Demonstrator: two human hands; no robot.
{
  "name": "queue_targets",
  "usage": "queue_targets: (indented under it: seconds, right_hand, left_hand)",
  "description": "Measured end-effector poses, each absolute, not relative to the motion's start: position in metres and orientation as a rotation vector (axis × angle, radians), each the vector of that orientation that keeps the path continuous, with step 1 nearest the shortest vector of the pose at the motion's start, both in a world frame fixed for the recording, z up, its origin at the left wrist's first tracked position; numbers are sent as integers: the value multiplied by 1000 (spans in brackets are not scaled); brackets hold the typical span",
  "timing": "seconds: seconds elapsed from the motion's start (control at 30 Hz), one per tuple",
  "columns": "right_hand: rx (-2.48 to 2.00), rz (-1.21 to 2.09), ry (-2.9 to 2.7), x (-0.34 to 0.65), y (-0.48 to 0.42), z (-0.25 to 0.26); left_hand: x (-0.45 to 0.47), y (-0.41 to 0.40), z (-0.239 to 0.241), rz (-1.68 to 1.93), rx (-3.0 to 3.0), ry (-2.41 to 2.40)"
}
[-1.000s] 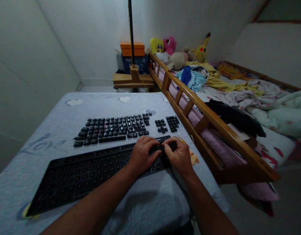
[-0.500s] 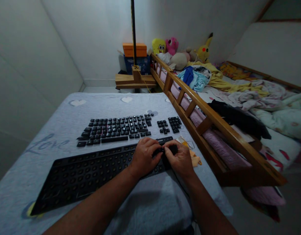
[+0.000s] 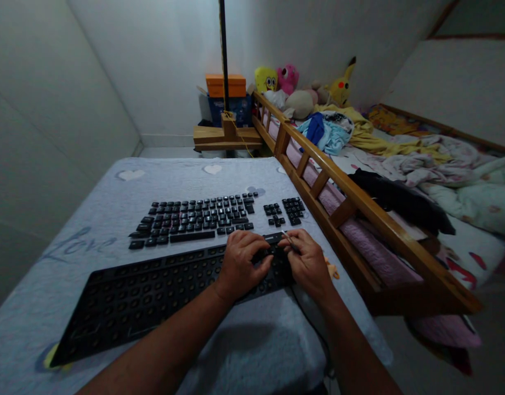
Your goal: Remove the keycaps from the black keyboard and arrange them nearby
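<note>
A black keyboard base (image 3: 153, 296) without its keycaps lies slantwise on the bed sheet, its rows of key posts bare. My left hand (image 3: 244, 260) rests over its right half, fingers curved, with thumb and forefinger apart on either side of a dark gap. At the right end, my right hand (image 3: 307, 258) is closed on a thin tool (image 3: 292, 244) with a pale shaft and dark handle; its exact kind is unclear. Removed black keycaps (image 3: 194, 214) lie in rows beyond the base, a smaller group of keycaps (image 3: 293, 209) farther right.
An orange cloth-like item (image 3: 331, 269) is partly hidden beside my right hand. A black cable (image 3: 307, 318) runs from the base toward me. The wooden bed rail (image 3: 338, 186) borders the sheet on the right. Boxes (image 3: 226, 86) and a post stand behind.
My hands have drawn slightly apart. The tool in my right hand has turned, so its pale shaft now shows pointing up and left. My left hand has barely moved.
</note>
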State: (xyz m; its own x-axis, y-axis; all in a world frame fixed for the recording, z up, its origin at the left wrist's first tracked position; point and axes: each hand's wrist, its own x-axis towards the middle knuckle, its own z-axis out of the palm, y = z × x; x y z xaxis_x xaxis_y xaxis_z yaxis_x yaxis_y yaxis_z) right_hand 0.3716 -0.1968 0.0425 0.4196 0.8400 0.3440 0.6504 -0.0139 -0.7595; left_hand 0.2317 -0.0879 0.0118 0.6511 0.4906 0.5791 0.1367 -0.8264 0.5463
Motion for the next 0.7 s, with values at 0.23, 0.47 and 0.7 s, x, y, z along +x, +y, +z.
queue_targets:
  seconds: [0.23,0.47,0.7]
  right_hand:
    - [-1667,479,-1482,377,-196,45]
    - [-1735,446,-1454,406,-198,48]
    - [-2082,251,-1087,493,-174,21]
  left_hand:
    - [231,-89,14,1038,2374,445]
    - [231,-89,11,1019,2390,418]
    - [231,-88,6,1021,2403,396]
